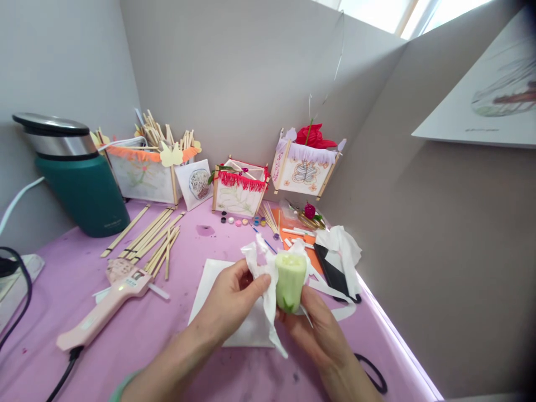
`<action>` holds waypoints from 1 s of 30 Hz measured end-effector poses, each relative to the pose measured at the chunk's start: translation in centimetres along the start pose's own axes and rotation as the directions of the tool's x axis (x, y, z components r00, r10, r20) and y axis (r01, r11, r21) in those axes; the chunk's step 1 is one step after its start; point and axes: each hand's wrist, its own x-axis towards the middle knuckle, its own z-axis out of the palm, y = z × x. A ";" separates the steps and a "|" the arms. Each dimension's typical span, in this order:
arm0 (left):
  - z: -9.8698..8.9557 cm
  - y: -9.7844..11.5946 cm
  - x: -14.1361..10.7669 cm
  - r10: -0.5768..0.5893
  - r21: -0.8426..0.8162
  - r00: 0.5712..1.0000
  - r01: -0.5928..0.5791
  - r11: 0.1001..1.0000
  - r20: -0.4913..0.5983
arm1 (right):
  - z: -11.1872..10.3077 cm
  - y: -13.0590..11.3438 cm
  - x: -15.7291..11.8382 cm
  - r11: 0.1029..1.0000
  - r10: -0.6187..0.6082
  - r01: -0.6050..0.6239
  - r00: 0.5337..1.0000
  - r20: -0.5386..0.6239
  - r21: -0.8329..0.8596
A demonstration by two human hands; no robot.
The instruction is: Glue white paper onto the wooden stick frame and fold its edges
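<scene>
In front of me I hold a pale green, cut vegetable piece point(291, 282), flat at its top, with a darker green mark low on its side; its exact kind I cannot tell. My right hand point(316, 329) is closed around its lower part from the right and below. White tissue paper point(270, 304) wraps loosely about its left side and back. Thumb and fingers of my left hand point(240, 287) pinch this tissue just left of the vegetable piece. Beneath both hands lies a white square sheet or panel point(213, 279), partly covered by my left forearm.
A pink glue gun point(104, 307) and wooden sticks point(148, 234) lie at left, near a teal bottle point(84, 190). Decorated boxes point(238, 195) stand along the wall. Crumpled tissue point(341, 245) lies over a black flat object point(330, 271) at right; a black scissor-like handle point(372, 371) lies nearer.
</scene>
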 end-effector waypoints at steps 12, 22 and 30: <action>-0.6 0.2 -0.6 0.294 0.451 0.925 -0.162 0.878 -0.242 | 0.5 0.1 0.3 0.992 0.040 -0.035 0.999 -0.036 0.120; 0.8 -0.5 -0.3 0.575 0.798 0.814 -0.293 0.526 -0.080 | 0.3 0.8 -0.2 0.997 -0.070 0.070 0.997 -0.032 -0.027; 0.7 0.1 0.0 0.437 0.725 0.867 -0.140 0.674 -0.239 | 1.1 1.0 -0.4 0.992 -0.066 0.060 0.997 -0.048 -0.108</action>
